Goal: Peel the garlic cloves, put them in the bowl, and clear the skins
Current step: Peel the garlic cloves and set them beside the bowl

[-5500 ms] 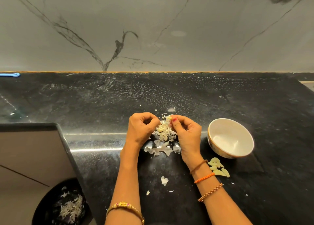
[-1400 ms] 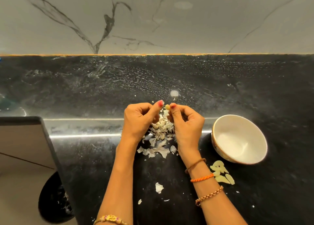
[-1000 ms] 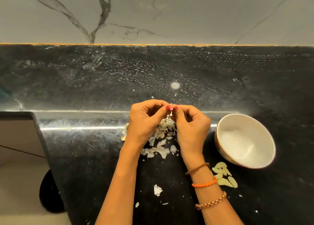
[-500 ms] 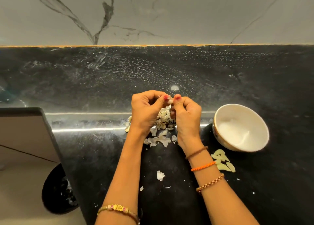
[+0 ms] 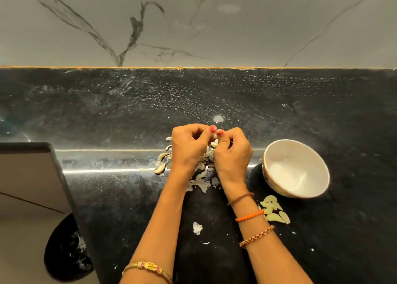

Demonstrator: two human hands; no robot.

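**Garlic peeling: hand and part positions**

Both hands are raised just above the desk, thumbs meeting at the top. The left hand has its fingers curled, and its thumb presses toward the right thumb. The right hand is curled likewise. A small pale clove shows between the two thumb tips; each grip is closed on it in a pinch. Most of the clove is hidden by the fingers.

Directly under the hands lies a pile of skins, spreading toward the wrists. A few darker husks lie just left of the left hand. One loose skin scrap lies nearer the person, between the forearms, with small flakes around it.

The bowl stands right of the right hand, tilted toward the camera; its white interior shows no cloves. Peeled cloves lie in a small cluster on the desk, just beside the bowl on its near side, close to the right wrist.

A bin with skins in it is below the desk's left edge. A marble wall rises behind the desk.
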